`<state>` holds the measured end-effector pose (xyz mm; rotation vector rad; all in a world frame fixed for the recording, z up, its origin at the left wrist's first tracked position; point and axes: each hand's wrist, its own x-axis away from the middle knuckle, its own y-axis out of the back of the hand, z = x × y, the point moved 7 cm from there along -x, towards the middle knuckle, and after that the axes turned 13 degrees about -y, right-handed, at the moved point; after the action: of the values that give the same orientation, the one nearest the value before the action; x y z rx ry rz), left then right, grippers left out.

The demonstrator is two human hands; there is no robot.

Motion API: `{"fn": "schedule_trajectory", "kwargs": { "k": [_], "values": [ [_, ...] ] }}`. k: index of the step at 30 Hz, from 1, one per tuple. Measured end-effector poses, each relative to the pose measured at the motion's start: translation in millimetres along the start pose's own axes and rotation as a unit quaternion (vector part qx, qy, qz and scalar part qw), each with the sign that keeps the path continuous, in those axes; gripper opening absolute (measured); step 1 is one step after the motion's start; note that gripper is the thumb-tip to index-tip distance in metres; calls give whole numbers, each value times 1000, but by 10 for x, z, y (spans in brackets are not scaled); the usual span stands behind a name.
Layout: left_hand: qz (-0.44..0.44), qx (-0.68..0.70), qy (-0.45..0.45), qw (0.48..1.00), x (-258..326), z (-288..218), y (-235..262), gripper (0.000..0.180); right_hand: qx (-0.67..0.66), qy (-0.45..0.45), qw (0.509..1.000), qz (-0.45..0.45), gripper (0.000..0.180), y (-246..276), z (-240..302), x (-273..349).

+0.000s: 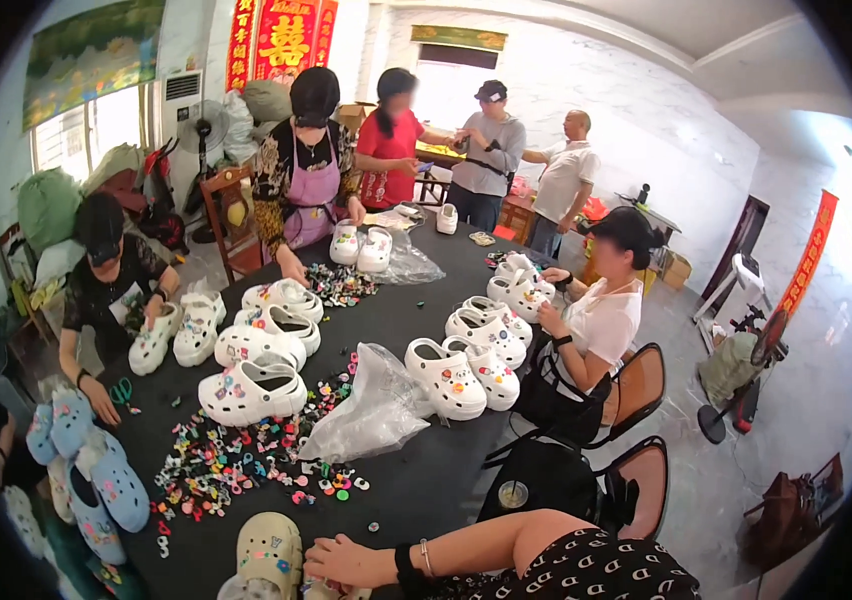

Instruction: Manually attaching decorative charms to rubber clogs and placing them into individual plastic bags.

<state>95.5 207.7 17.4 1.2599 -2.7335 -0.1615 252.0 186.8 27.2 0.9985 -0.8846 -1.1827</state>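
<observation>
My right hand (351,560) comes in from the lower right, a black band and a bracelet on its wrist. Its fingers curl over a clog (318,580) with coloured charms, mostly hidden beneath the hand and cut off by the lower edge. Right beside it stands a beige clog (268,548) with a few charms on its toe. Clear plastic (233,588) shows at that clog's side. My left hand is out of view. Just beyond, a wide heap of small colourful shoe charms (236,455) lies on the black tabletop (411,500).
White clogs with charms (251,390) stand in rows, a crumpled plastic bag (371,405) between them. Blue clogs (96,495) are at the left edge; green scissors (122,391) lie nearby. Several people work around the table. A lidded cup (513,494) and chairs (636,485) are at right.
</observation>
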Motion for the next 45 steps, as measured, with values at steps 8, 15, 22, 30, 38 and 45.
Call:
{"fn": "schedule_trajectory", "kwargs": {
  "k": [8, 15, 22, 30, 38, 45],
  "values": [
    [50, 51, -27, 997, -221, -232, 87, 29, -46, -37, 997, 49, 45, 88, 85, -2],
    [83, 89, -24, 992, -256, -304, 222, 29, -47, -48, 996, 59, 49, 55, 55, -27],
    [99, 135, -20, 986, -425, -333, 140, 31, -51, -33, 996, 60, 54, 23, -55, -86],
    [139, 177, 2, 974, -682, -316, -276, 35, -49, -36, 998, 1, 59, -57, -78, -79],
    [81, 238, 47, 967, -676, -40, -624, 40, -77, 34, 993, 81, 87, -352, -181, -258],
    [-12, 256, 54, 965, -14, 279, -535, 57, -49, 23, 989, 141, 75, 30, -308, -240]
  ]
}}
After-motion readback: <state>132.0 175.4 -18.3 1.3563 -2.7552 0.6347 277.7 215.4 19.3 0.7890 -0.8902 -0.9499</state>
